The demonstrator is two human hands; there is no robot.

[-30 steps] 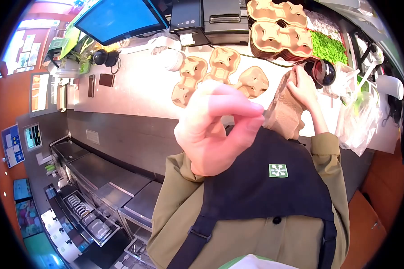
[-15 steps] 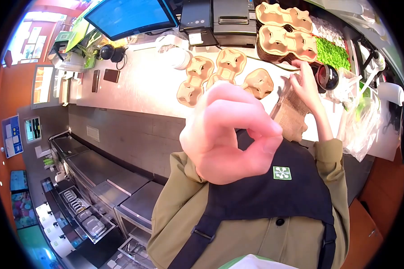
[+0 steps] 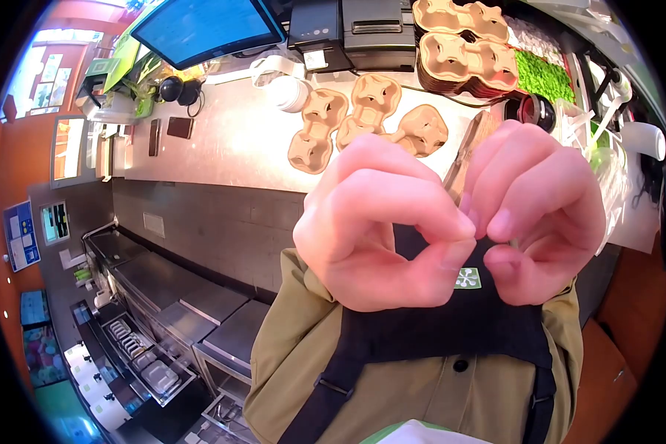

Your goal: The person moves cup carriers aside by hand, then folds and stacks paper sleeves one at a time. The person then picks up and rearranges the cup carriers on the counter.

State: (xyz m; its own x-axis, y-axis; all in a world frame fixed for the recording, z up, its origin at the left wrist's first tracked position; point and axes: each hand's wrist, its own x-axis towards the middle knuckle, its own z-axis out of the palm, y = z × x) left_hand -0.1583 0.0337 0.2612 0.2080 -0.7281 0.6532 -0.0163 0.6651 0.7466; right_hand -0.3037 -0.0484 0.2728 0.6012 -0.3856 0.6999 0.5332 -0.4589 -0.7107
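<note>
My left hand is raised close to the camera, its thumb and index tips pressed together in a ring. What the pinch holds, if anything, is too small to make out. Beside it, my right hand is curled the same way, with a tiny thin bit showing between thumb and finger that I cannot name. The two sets of fingertips almost meet, a narrow gap between them. Behind my hands on the counter lie cardboard cup carriers, and brown paper is partly hidden by my right hand.
Stacked cup carriers stand at the back right, near green shredded material and a dark round device. A touchscreen and black printers line the back. White lids and a phone rest on the counter.
My right hand has left the brown paper near the cup carriers and come up beside my left hand, its fingers now curled into a pinch. My left hand stays nearly in place.
</note>
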